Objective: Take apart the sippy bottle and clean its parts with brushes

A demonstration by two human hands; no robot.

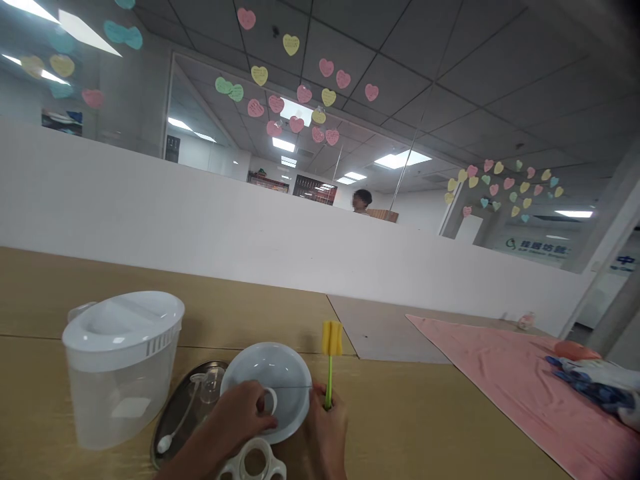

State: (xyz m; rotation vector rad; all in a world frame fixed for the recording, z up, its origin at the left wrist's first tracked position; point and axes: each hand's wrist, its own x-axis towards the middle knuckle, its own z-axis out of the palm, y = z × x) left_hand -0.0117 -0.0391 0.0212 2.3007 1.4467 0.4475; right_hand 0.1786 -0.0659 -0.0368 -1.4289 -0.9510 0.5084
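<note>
Tan table (410,413) | left: white-lidded container (120,393), oval tray (175,408) | middle: bowl (296,373) | right: pink cloth (500,363)

The bottom edge cuts off the white two-handled ring (256,443).

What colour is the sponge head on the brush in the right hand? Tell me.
Yellow; the sponge head shows best in the head view.
</note>
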